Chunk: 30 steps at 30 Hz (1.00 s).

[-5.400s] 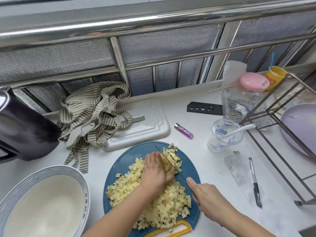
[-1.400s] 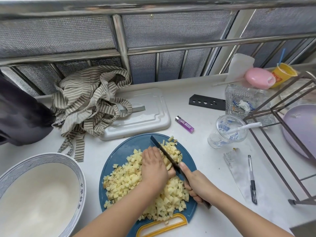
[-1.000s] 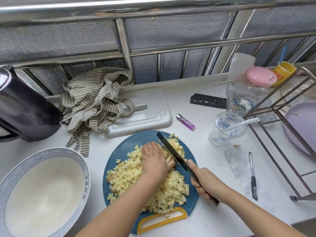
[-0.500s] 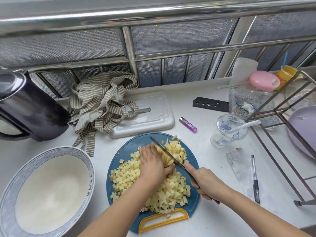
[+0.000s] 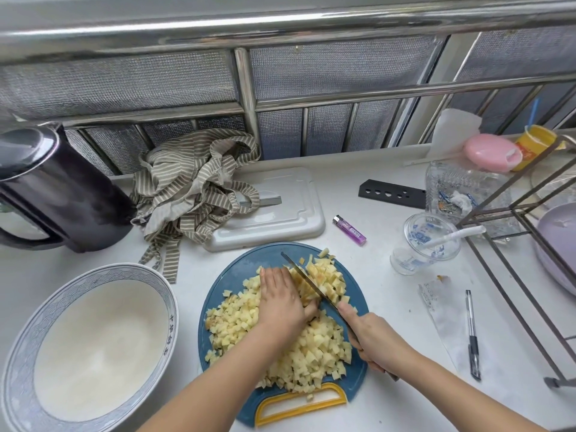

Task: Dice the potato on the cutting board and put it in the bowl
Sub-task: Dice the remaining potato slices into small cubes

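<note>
A round blue cutting board [image 5: 243, 266] with a yellow handle lies in front of me, heaped with diced potato [image 5: 314, 357]. My left hand [image 5: 280, 304] lies curled over the uncut potato strips [image 5: 304, 288] and holds them down. My right hand [image 5: 375, 342] grips the handle of a dark knife [image 5: 307, 283], whose blade stands in the strips just right of my left fingers. More cut pieces [image 5: 330, 275] lie beyond the blade. A large white bowl [image 5: 28, 338] with a blue patterned rim sits empty to the left of the board.
A dark kettle [image 5: 53, 191] stands at the back left beside a striped cloth [image 5: 193, 185] on a white tray [image 5: 286, 213]. A purple lighter [image 5: 349, 229], plastic cup [image 5: 424, 241], pen [image 5: 472, 335] and metal rack [image 5: 514, 263] are at the right.
The knife keeps chopping through the strips while my left hand stays on them, shifting slightly left. The camera view has moved a little.
</note>
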Motion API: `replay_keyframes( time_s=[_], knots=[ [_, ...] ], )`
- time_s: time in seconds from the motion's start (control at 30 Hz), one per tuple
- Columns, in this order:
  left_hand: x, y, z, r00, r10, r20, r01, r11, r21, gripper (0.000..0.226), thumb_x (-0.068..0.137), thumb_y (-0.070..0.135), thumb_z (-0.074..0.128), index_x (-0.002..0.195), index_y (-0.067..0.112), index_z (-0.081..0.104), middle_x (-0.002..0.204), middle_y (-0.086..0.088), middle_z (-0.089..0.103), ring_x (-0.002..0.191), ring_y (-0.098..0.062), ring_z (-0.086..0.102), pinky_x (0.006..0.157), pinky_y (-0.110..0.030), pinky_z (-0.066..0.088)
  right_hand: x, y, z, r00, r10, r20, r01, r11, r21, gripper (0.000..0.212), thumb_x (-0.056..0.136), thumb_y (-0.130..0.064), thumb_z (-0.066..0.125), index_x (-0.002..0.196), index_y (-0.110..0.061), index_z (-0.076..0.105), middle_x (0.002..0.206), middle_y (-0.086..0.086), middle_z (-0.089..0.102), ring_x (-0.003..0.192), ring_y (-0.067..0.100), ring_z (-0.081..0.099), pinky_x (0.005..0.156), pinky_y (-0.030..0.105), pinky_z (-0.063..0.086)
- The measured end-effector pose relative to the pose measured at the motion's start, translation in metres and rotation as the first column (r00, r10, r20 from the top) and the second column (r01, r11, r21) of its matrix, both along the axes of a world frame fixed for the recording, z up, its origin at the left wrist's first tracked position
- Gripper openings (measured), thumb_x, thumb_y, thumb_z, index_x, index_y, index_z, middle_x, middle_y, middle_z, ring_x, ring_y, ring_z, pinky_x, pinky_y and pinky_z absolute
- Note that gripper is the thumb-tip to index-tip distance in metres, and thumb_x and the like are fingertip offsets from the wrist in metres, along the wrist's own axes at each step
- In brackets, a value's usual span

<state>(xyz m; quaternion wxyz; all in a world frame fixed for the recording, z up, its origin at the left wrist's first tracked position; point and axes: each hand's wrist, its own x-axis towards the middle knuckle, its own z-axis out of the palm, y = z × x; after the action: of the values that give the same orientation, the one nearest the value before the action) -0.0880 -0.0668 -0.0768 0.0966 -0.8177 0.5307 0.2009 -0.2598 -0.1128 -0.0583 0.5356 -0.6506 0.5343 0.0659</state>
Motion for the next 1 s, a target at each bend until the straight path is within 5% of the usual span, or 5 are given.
replay_keyframes(
  time_s=[0.63,0.8,1.0],
  knots=[
    [-0.004,0.007,-0.001,0.999,-0.030,0.043,0.034,0.995,-0.095,0.078,0.100,0.054,0.019,0.149,-0.005,0.003,0.156,-0.024,0.010,0.147,-0.038,0.000,0.111,-0.041,-0.018,0.013,-0.001,0.009,0.998,0.053,-0.043,-0.051,0.997,0.051,0.066,0.091,-0.071,0.029,0.046,-0.022,0.023,0.042,-0.005,0.023,0.035,0.014,0.025,0.038,0.020,0.029],
    [-0.002,0.006,0.000,0.998,-0.037,0.049,0.040,0.996,-0.077,0.084,0.091,0.055,0.005,0.149,-0.006,0.002,0.156,-0.025,0.010,0.147,-0.039,0.000,0.110,-0.042,-0.019,0.017,-0.002,0.016,0.997,0.037,-0.071,-0.031,0.996,0.085,0.067,0.090,-0.072,0.030,0.048,-0.020,0.025,0.041,-0.005,0.024,0.033,0.015,0.026,0.039,0.021,0.029],
    [-0.002,0.006,0.002,0.998,-0.042,0.045,0.046,0.996,-0.074,0.078,0.101,0.052,0.017,0.148,-0.007,-0.001,0.157,-0.027,0.006,0.146,-0.040,-0.002,0.109,-0.042,-0.019,0.020,-0.006,0.018,0.992,0.042,-0.122,-0.034,0.997,0.071,0.071,0.087,-0.076,0.030,0.049,-0.016,0.034,0.038,-0.002,0.037,0.031,0.018,0.034,0.038,0.023,0.033]
  ],
)
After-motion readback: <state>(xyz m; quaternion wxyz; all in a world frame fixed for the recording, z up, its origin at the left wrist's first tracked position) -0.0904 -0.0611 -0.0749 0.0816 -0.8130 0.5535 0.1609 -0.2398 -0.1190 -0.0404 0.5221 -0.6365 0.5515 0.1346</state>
